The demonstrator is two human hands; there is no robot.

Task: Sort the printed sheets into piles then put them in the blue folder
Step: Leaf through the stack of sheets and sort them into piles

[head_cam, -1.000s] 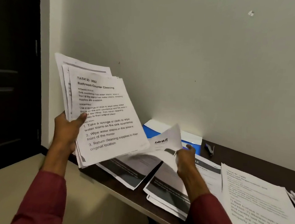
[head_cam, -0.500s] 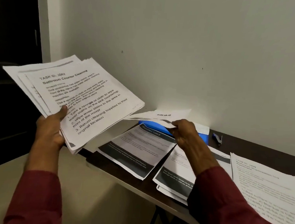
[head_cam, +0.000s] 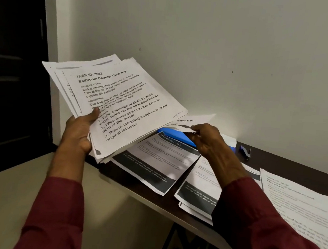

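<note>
My left hand (head_cam: 80,132) grips a thick stack of printed sheets (head_cam: 119,102) in the air left of the table, thumb on the top page headed "Bathroom Counter Cleaning". My right hand (head_cam: 205,139) pinches the edge of a single "blinkit" sheet (head_cam: 194,122), held flat just above the blue folder (head_cam: 175,134). The folder lies near the wall, mostly covered by papers and my hand. On the table lie a "Dressing Table" pile (head_cam: 156,161), a second dark-banded pile (head_cam: 199,189) under my right forearm, and a plain text pile (head_cam: 298,205) at the right.
The dark wooden table (head_cam: 286,165) stands against a white wall. A small dark stapler (head_cam: 245,151) sits near the wall behind the piles. A dark door is at the far left, and beige floor lies below my left arm.
My left hand tilted the stack from upright to a slanted, flatter angle. My right hand carried the blinkit sheet lower and flatter, toward the blue folder.
</note>
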